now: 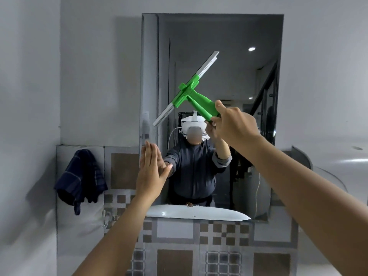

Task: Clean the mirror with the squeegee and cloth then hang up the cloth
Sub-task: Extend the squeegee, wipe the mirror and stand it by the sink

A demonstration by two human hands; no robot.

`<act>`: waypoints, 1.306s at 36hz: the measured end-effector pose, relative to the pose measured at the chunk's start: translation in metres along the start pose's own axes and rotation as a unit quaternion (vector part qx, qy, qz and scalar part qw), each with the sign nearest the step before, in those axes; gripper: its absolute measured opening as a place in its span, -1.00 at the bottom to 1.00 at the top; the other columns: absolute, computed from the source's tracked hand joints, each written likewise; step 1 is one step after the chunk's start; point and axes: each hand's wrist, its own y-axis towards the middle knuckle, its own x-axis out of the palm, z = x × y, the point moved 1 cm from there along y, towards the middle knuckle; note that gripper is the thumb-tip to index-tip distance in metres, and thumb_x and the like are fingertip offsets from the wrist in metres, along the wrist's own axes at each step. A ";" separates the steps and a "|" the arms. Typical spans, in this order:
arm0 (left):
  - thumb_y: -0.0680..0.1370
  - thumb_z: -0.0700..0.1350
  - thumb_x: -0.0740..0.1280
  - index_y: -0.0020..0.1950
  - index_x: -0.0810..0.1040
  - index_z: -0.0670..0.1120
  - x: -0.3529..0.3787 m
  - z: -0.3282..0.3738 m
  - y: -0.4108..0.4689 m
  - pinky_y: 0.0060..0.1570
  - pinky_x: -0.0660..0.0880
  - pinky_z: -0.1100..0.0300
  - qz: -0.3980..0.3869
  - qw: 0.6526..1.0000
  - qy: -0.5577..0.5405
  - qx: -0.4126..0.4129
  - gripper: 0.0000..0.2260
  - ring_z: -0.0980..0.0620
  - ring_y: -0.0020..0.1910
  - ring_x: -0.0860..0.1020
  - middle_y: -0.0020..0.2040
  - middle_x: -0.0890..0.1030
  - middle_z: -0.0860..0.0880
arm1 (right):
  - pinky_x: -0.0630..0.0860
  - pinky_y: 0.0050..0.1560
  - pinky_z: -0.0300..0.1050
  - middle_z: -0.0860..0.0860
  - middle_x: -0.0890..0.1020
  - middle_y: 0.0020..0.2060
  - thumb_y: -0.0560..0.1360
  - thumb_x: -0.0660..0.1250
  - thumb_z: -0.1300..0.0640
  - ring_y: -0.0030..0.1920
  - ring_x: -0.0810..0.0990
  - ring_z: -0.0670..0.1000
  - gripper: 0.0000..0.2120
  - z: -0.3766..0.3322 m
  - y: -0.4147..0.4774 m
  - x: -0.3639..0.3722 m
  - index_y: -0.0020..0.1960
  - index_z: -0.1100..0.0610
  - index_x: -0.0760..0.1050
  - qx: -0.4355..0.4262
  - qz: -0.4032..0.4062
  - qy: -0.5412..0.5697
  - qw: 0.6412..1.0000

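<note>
A tall rectangular mirror (219, 36) hangs on the grey wall ahead. My right hand (235, 124) is shut on the green handle of a squeegee (191, 92), whose long grey blade lies tilted across the middle of the glass. My left hand (151, 172) is flat, fingers straight and together, at the mirror's lower left edge; I cannot tell whether it touches the glass. A dark blue checked cloth (81, 180) hangs on the tiled wall left of the mirror, apart from both hands.
Patterned grey and brown tiles (225, 236) cover the wall below the mirror. A small metal fitting (107, 218) sticks out of the tiles at lower left. A curved glass shelf (326, 172) juts out right of the mirror. The mirror reflects a person and a white basin.
</note>
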 end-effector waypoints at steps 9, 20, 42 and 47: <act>0.50 0.08 0.29 0.48 -0.17 -0.15 -0.005 -0.014 0.000 0.41 -0.05 0.15 0.013 1.000 0.016 -0.007 -0.20 0.01 0.47 -0.21 0.51 -0.18 -0.06 | 0.22 -0.18 -0.11 0.15 0.62 -0.03 0.57 0.13 0.05 -0.10 0.57 0.20 -0.59 0.024 -0.009 0.002 0.39 0.11 0.22 -0.021 0.009 -0.033 0.999; 0.49 0.05 0.33 0.48 -0.20 -0.12 -0.006 -0.013 -0.001 0.45 -0.08 0.07 0.010 1.000 0.023 -0.003 -0.18 -0.05 0.49 -0.17 0.51 -0.17 -0.06 | 0.24 -0.11 -0.08 0.13 0.60 -0.02 0.57 0.11 0.05 -0.07 0.55 0.20 -0.60 0.055 -0.028 -0.005 0.38 0.10 0.23 -0.008 0.000 -0.046 0.999; 0.52 0.10 0.28 0.47 -0.28 -0.09 -0.010 -0.012 -0.001 0.37 -0.12 0.15 -0.021 0.999 0.037 -0.032 -0.18 0.02 0.47 -0.24 0.51 -0.26 -0.01 | 0.24 -0.19 -0.08 0.19 0.61 -0.03 0.57 0.12 0.10 -0.12 0.52 0.21 -0.61 0.059 -0.084 0.009 0.38 0.10 0.21 0.155 -0.023 0.011 0.988; 0.51 0.09 0.29 0.50 -0.20 -0.12 -0.012 -0.008 -0.002 0.40 0.02 0.09 -0.024 0.999 0.031 -0.030 -0.20 -0.06 0.50 -0.18 0.52 -0.22 -0.04 | 0.24 -0.21 -0.08 0.18 0.62 -0.06 0.56 0.12 0.13 -0.12 0.52 0.23 -0.65 0.050 -0.094 0.011 0.34 0.11 0.25 0.184 -0.014 0.033 0.982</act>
